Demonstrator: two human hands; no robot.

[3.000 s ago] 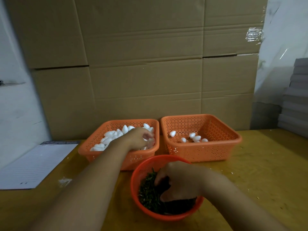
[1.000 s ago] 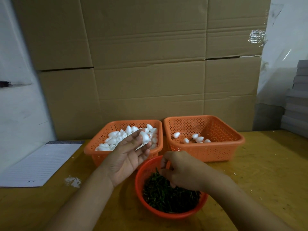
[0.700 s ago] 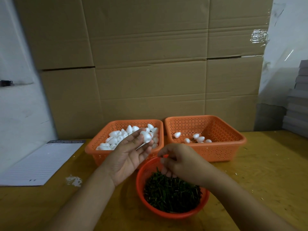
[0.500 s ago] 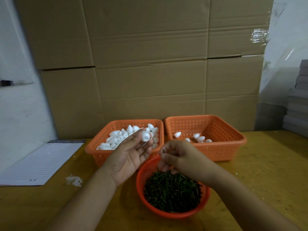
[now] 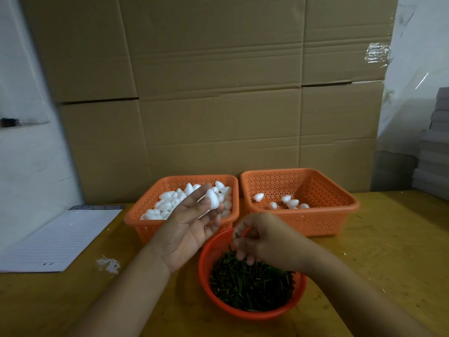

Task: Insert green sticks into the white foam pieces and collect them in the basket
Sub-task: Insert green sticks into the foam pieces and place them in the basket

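Note:
My left hand (image 5: pixel 189 224) is raised palm-up in front of the left orange basket (image 5: pixel 136 216), pinching one white foam piece (image 5: pixel 213 199) at its fingertips. That basket is heaped with more white foam pieces (image 5: pixel 167 203). My right hand (image 5: pixel 264 240) hovers over the round red bowl (image 5: pixel 245 314) of green sticks (image 5: pixel 252 285). Its fingers are curled, its fingertips pinch at a stick in the pile, and the stick itself is hard to make out. The right orange basket (image 5: pixel 352 206) holds several foam pieces (image 5: pixel 292 203).
Cardboard boxes (image 5: pixel 218 117) form a wall behind the baskets. A lined paper pad (image 5: pixel 60 235) lies at the left on the yellow table (image 5: pixel 388 251), with white foam crumbs (image 5: pixel 108 265) near it. Grey stacked sheets (image 5: pixel 435 154) stand at the far right.
My left hand lifted a foam piece out of the left basket and holds it up. My right hand rose from the sticks toward it, then dipped back to the pile.

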